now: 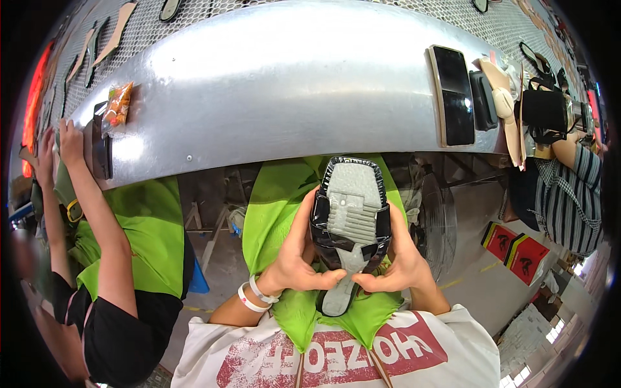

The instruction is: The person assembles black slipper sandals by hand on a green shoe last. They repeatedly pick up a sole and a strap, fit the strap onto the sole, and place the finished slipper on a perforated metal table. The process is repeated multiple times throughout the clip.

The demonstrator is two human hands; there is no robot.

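Observation:
A black shoe point(354, 194), still unsoled with its grey underside facing up, is held over my lap, below the table's near edge. Its broad toe end points away from me and the narrow heel end towards me. Black straps of the upper fold over the edges of the grey underside. My left hand point(299, 262) wraps round its left side, thumb pressed near the narrow waist. From the right, my right hand point(402, 258) grips it the same way, the two thumb tips close together. Fingers beneath the shoe are partly hidden.
A metal table point(278, 97) spans ahead, with a phone point(453, 97), a black case point(483, 100) and an orange snack packet point(118, 107). Shoe parts lie on the mesh belt point(259, 8) beyond. Co-workers sit left and right; a red box point(515, 252) stands on the floor.

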